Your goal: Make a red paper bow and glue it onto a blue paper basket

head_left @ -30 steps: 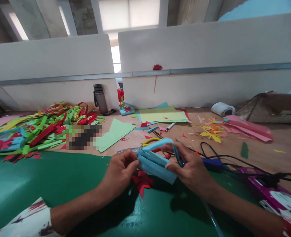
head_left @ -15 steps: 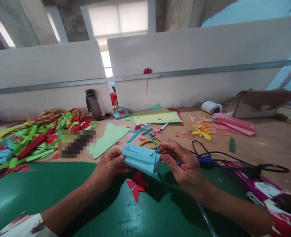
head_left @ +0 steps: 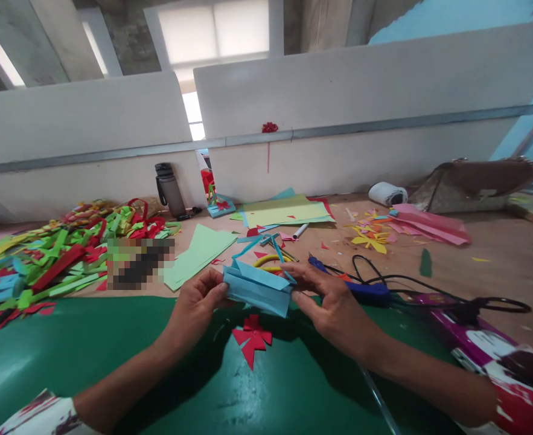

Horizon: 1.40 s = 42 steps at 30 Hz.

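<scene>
A small folded blue paper bag (head_left: 258, 291) with a thin blue paper strip handle is held up over the green mat (head_left: 125, 386). My left hand (head_left: 198, 302) pinches its left end between thumb and fingers. At the other end, my right hand (head_left: 334, 308) has its thumb and fingers closed on the right edge. Just below the bag, red paper cutouts (head_left: 252, 338) lie on the mat. Partly hidden behind it is a yellow loop (head_left: 268, 260). A blue tool with a black cord (head_left: 368, 293) lies beyond my right wrist.
Green and red paper strips (head_left: 67, 254) are heaped at the left, near a grey bottle (head_left: 170, 190). Pale green sheets (head_left: 203, 254) lie centre-left. Yellow flower cutouts (head_left: 369, 240), a handbag (head_left: 474, 184) and a purple box (head_left: 478, 338) are at the right. A clear stick (head_left: 377, 399) lies in front.
The bag has tilted slightly, showing more of its upper fold. My right hand's fingers have moved left and closed on the bag's right end. My left hand keeps its hold.
</scene>
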Motion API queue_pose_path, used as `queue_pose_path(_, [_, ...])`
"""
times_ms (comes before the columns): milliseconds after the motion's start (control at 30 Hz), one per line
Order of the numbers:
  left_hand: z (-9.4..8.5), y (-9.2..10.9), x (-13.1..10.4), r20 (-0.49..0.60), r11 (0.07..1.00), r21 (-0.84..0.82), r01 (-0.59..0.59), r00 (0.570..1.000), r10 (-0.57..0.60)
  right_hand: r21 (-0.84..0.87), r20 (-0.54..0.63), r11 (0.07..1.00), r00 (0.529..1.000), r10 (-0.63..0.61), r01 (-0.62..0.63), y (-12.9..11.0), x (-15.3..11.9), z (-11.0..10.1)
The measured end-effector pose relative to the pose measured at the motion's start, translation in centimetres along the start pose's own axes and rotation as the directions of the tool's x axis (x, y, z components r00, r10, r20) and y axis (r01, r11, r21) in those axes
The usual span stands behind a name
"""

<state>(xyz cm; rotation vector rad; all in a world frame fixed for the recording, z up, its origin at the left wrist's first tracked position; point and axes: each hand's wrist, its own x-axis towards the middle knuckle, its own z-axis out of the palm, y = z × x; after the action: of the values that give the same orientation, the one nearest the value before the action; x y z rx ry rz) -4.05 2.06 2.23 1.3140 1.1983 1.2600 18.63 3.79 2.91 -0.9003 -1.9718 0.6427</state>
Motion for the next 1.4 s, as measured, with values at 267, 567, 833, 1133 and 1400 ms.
queue_pose_path(267, [0.0,0.1,-0.3,0.018,0.984,0.147,-0.103,0.995,0.102,0.092,-0.040,0.992,0.995,0.090,-0.086,0.1,0.3,-0.1])
queue_pose_path(567, [0.1,-0.7,-1.0,0.132,0.879,0.330,-0.343,0.939,0.317,-0.223,-0.178,0.971,0.983,0.052,-0.092,0.6,1.4,-0.9])
queue_pose_path(833, [0.9,-0.5,-1.9,0.175,0.636,0.487,-0.599,0.780,0.601,-0.423,-0.036,0.775,0.845,-0.533,0.470,-0.4,0.1,-0.7])
queue_pose_path(1133, [0.5,-0.6,-1.8,0.052,0.647,0.498,-0.578,0.764,0.643,-0.479,0.001,0.817,0.930,-0.367,0.323,0.3,-0.1,-0.5])
queue_pose_path(1400, [-0.1,-1.2,-1.2,-0.015,0.753,0.407,-0.517,0.821,0.571,-0.214,-0.050,0.976,0.998,0.031,-0.042,0.0,0.5,-0.5])
